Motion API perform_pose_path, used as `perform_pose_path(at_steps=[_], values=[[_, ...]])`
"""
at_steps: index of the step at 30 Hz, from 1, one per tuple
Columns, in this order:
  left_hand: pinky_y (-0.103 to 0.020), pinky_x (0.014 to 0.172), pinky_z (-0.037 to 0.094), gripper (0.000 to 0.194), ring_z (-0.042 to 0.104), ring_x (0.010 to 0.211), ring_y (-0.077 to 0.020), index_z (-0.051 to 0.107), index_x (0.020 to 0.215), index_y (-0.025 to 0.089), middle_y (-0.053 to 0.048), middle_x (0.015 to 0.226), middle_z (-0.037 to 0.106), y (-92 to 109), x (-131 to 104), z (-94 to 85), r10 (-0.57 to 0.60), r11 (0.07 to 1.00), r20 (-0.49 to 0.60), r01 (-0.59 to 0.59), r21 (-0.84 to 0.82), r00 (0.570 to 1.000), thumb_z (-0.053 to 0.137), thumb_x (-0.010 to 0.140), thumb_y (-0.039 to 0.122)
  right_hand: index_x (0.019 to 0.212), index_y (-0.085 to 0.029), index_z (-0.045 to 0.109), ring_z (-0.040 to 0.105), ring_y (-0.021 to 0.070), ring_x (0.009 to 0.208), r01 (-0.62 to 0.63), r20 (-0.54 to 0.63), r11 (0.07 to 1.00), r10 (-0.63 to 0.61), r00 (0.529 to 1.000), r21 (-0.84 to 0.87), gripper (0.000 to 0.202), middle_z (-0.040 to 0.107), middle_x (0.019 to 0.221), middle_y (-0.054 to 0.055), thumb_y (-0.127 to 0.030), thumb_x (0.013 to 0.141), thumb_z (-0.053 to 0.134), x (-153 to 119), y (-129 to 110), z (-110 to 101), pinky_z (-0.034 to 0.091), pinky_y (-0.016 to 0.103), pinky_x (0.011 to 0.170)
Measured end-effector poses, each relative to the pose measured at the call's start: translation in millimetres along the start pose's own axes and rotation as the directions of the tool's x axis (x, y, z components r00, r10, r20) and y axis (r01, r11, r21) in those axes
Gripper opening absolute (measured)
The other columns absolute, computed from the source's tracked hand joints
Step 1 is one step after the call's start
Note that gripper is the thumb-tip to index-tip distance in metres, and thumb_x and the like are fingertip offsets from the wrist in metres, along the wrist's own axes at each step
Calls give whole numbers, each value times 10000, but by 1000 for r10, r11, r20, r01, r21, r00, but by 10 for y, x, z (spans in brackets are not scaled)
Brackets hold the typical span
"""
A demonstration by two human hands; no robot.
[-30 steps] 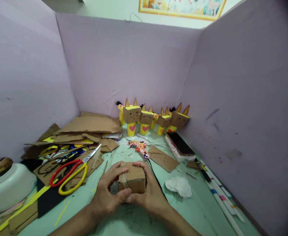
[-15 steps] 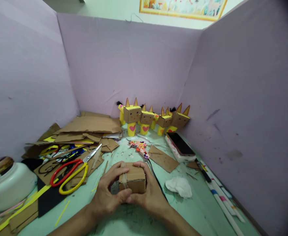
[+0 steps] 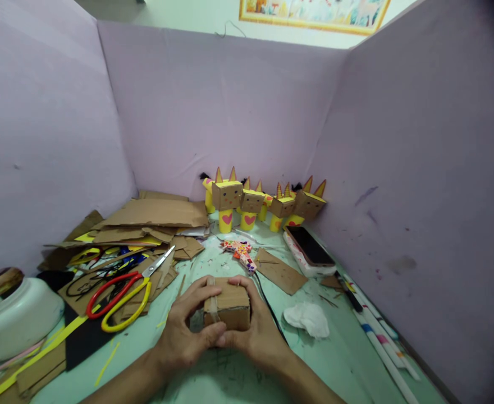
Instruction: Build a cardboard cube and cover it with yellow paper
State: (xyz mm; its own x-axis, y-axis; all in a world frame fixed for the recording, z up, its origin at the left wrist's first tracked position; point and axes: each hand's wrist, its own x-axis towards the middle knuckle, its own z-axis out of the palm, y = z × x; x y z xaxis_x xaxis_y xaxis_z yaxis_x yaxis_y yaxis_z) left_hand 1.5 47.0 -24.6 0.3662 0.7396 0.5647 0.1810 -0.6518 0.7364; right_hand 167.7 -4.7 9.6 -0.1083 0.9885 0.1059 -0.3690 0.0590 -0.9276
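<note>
Between my two hands is a small cardboard box [image 3: 232, 306], with a strip of clear tape over its left part. My left hand [image 3: 190, 322] grips its left side, fingers on the top edge and thumb at the lower front. On the right side my right hand [image 3: 257, 331] is closed round it, its thumb meeting the left thumb at the bottom. The box's underside is hidden. Just beyond it lies a glue gun [image 3: 242, 255] with a colourful pattern, its black cord running past my right hand. Scissors [image 3: 135, 289] with red and yellow handles rest to the left.
Cardboard sheets [image 3: 154, 213] are piled at the back left, near a white pot [image 3: 19, 320]. Several cardboard-headed yellow figures [image 3: 228, 196] stand along the back wall. A phone [image 3: 310, 246], a crumpled tissue [image 3: 306, 320] and white-barrelled markers [image 3: 382, 342] lie on the right. Purple panels enclose three sides.
</note>
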Motion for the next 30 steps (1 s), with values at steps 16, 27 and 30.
perform_pose_path(at_steps=[16, 27, 30], values=[[-448, 976, 463, 443, 567, 1167, -332, 676, 1121, 195, -168, 1275, 578, -30, -8, -6, 1, 997, -16, -2, -79, 1000, 722, 721, 380, 1067, -286, 436, 645, 224, 886, -10, -3, 999, 10, 1000, -41, 807, 612, 1011, -2, -288, 422, 919, 0, 22, -5, 521, 322, 737], [-477, 988, 435, 441, 528, 1194, -339, 637, 1146, 189, -169, 1265, 557, 9, 17, -14, -1, 994, 31, 4, -106, 1000, 689, 752, 381, 1081, -277, 432, 622, 221, 914, 25, -5, 995, -26, 1000, -99, 779, 599, 1028, 9, -299, 462, 904, 7, 23, -13, 512, 319, 750], [-529, 1044, 361, 604, 457, 1259, -368, 574, 1229, 191, -180, 1328, 505, 37, 70, -46, 11, 995, 99, -1, -100, 995, 705, 717, 483, 1080, -263, 478, 582, 247, 1002, 88, -49, 948, -108, 993, -306, 738, 563, 1100, 32, -296, 473, 896, 25, 26, -47, 491, 342, 830]])
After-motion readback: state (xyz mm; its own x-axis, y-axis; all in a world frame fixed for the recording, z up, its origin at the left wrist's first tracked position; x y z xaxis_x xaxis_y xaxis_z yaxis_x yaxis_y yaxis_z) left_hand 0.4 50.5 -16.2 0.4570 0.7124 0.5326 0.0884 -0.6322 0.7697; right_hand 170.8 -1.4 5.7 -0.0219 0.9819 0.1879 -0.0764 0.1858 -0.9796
